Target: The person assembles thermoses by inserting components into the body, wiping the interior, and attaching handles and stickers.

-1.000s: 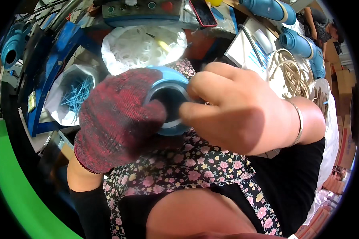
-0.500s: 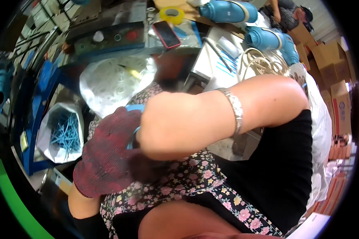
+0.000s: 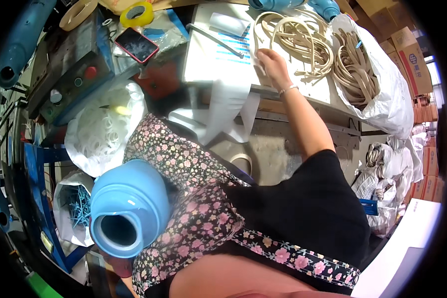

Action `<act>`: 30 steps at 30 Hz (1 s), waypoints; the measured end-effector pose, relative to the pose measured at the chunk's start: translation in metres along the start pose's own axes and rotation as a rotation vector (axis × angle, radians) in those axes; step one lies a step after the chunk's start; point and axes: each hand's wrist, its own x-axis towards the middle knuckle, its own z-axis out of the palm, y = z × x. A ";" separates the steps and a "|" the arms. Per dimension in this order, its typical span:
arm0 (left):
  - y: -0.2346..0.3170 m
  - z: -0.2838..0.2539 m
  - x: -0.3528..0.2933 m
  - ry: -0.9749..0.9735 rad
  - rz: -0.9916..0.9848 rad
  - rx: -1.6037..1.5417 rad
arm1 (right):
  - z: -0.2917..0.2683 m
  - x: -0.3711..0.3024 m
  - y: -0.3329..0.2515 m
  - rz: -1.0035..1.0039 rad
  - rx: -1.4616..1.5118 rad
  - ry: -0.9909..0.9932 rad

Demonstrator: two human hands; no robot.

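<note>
A light-blue, bottle-shaped plastic housing [image 3: 151,191] is tilted at my left side against the floral apron, its round opening facing me. My left hand [image 3: 120,265], in a dark red glove, holds it from below; most of the glove is hidden behind it. My bare right hand [image 3: 274,67] reaches out to the white tabletop. Its fingers are closed at the left edge of a loose coil of beige straps [image 3: 303,44], seemingly pinching one strap. Left of that hand lie a white printed sheet [image 3: 231,49] and a dark slim rod [image 3: 216,41].
A white bag of clear rings [image 3: 102,129] and a bag of blue ties [image 3: 79,206] stand at the left. Farther back are a phone [image 3: 136,45] and yellow tape [image 3: 136,14]. A white sack of straps [image 3: 382,94] sits right, near cardboard boxes [image 3: 412,59].
My right hand has moved away from the gloved left hand, out to the straps on the table. The blue housing now shows fully at my left. The view has shifted.
</note>
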 end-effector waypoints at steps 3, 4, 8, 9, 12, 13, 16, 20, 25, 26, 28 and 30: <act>-0.017 0.024 0.011 0.052 0.042 -0.069 | 0.014 -0.004 0.012 -0.294 -0.442 -0.053; -0.021 0.028 0.019 0.062 0.055 -0.086 | 0.021 -0.007 0.016 -0.403 -0.557 -0.063; -0.022 0.021 0.055 0.076 0.138 -0.179 | 0.064 0.000 0.001 -0.563 -0.738 -0.023; -0.021 0.015 0.063 0.055 0.145 -0.213 | 0.071 0.002 0.003 -0.579 -0.794 0.002; -0.022 0.011 0.079 0.040 0.243 -0.161 | 0.080 0.002 0.027 -0.924 -1.076 -0.004; -0.028 0.011 0.081 0.072 0.296 -0.092 | 0.079 -0.002 0.024 -0.931 -1.076 -0.001; -0.033 0.011 0.075 0.144 0.172 -0.183 | 0.063 -0.021 0.009 -0.860 -1.109 -0.333; -0.031 0.016 0.079 0.133 0.249 -0.005 | 0.066 -0.008 -0.027 -0.665 -0.945 -0.159; -0.030 0.031 0.090 0.067 0.216 -0.319 | 0.097 0.060 -0.035 -0.389 -1.189 -0.175; -0.030 0.028 0.089 0.118 0.186 -0.213 | 0.099 0.067 -0.031 -0.479 -1.207 -0.153; -0.021 0.030 0.085 0.168 0.112 -0.130 | 0.097 0.077 -0.032 -0.583 -1.329 -0.146; -0.020 0.026 0.086 0.134 0.142 -0.176 | 0.082 0.092 -0.044 -0.663 -1.416 -0.114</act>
